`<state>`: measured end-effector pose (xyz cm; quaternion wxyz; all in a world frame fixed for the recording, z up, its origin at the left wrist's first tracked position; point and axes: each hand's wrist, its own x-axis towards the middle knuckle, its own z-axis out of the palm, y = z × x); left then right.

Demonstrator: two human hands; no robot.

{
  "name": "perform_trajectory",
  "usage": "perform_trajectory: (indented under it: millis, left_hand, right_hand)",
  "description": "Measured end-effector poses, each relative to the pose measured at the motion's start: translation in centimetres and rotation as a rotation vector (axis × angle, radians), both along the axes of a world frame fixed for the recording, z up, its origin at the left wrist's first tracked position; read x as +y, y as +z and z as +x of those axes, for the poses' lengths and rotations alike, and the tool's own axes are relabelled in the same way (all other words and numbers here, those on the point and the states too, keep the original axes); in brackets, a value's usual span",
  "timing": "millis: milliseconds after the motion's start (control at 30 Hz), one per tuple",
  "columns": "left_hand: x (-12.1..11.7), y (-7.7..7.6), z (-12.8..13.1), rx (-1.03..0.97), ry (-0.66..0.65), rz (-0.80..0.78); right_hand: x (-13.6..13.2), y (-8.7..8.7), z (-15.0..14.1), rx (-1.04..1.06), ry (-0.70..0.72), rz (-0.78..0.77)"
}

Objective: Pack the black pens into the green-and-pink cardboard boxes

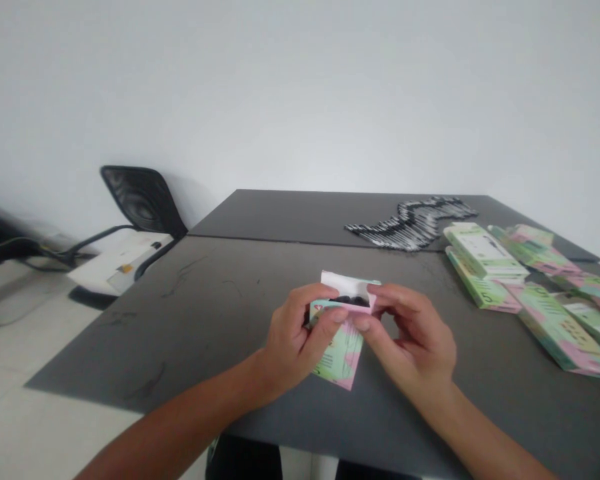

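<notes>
Carton [337,363] is at lower centre of the frame, held up over the near part of the dark surface [220,333], mouth up and tilted, flap [331,283] standing open. Left hand [297,337] is curled round its left side, thumb on the front, fingers at the back. Right hand [420,337] is in a loose pinch at the mouth's right corner: thumb at the front edge, fingertips by the flap. Neither hand is spread.

Dark ends [349,301] sit just inside the mouth. Can't make out what they are or how many; too small and blurry from here.

Risks as I see them:
- Both thumbs press near the front rim. Too much squeeze there and thin card could buckle or crease.
- Dark ends lie close under the flap. If one sits proud, the flap could snag or fold the wrong way.
- Left hand looks like the main support. If it slackens while the right tugs, the carton could twist and tip its contents out.

Row of pen-like sticks [415,225], upper right, and stacked cartons [487,248], right, are well clear of both hands.
</notes>
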<state>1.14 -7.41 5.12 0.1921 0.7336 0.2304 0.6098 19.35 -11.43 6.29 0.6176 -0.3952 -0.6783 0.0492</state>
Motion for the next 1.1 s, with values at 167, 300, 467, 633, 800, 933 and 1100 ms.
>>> perform_trajectory:
  millis: [167, 300, 467, 633, 800, 933, 1100]
  left_hand:
    - [0.1, 0.0, 0.0, -0.023, 0.003, 0.029]
    - [0.3, -0.4, 0.3, -0.056, -0.058, 0.051]
    - [0.3, -0.5, 0.5, -0.08, -0.148, 0.036]
    - [0.0, -0.2, 0.0, -0.011, -0.03, 0.032]
    - [-0.2, 0.1, -0.1, 0.034, -0.015, 0.019]
    - [-0.2, -0.3, 0.1, 0.012, -0.045, -0.083]
    - [0.2, -1.2, 0.5, -0.008, -0.063, -0.177]
  right_hand:
    - [-0.2, 1.1, 0.1, -0.113, -0.012, 0.027]
    - [-0.1, 1.3, 0.4, -0.135, 0.026, 0.038]
    - [0.3, 0.9, 0.8, -0.12, 0.089, 0.064]
    - [0.5, 0.5, 1.0, -0.1, 0.11, 0.053]
    - [0.6, 0.5, 0.9, -0.076, 0.105, 0.027]
    - [0.6, 0.7, 0.8, -0.075, 0.092, -0.025]
    - [1.0, 0.5, 1.2, -0.04, 0.096, -0.104]
